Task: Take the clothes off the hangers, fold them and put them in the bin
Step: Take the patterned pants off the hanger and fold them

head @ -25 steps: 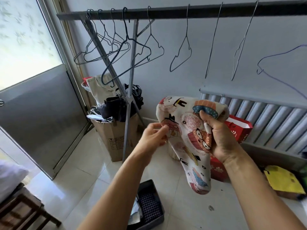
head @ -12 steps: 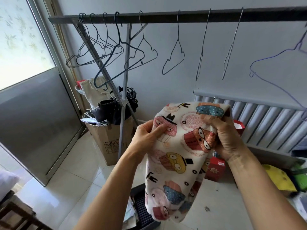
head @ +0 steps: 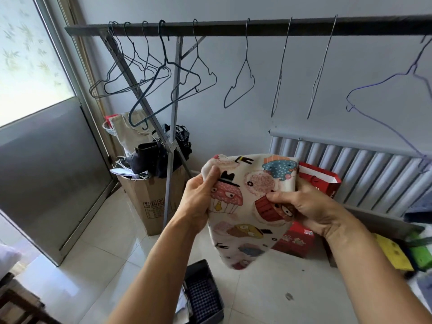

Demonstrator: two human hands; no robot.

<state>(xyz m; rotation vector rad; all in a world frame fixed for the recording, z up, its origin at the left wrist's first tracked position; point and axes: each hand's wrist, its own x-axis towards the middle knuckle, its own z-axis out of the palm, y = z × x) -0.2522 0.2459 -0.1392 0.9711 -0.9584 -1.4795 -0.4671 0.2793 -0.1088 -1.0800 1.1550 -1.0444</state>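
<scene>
**Tiled corner by the clothes rack: last piece mid-fold, bin waiting underneath**

Pale floor tiles, a grey wall and a long rail full of bare wire hangers, so I'd guess nothing is left to take down.

What's changed: a second ago the right hand had the cupcake-print cloth on its own, dangling long and narrow, with the left hand only reaching in. Now both hands have it. The left pinches the top left corner with the thumb on the front. The right is clamped on the right edge, thumb across the print and fingers curled behind. The cloth is spread wider and hangs shorter, up in the air between the hands. To me that reads as folding under way but not finished, and it isn't in the bin yet.

Containers:
- The dark bin sits on the floor almost straight under the cloth's lower end. It holds some dark checked fabric and something pale along its left side, too blurry to name.
- A cardboard box stands at the foot of the rack, stuffed with dark bags and papers.
- A red gift bag leans by the radiator; I can't see inside it.
</scene>
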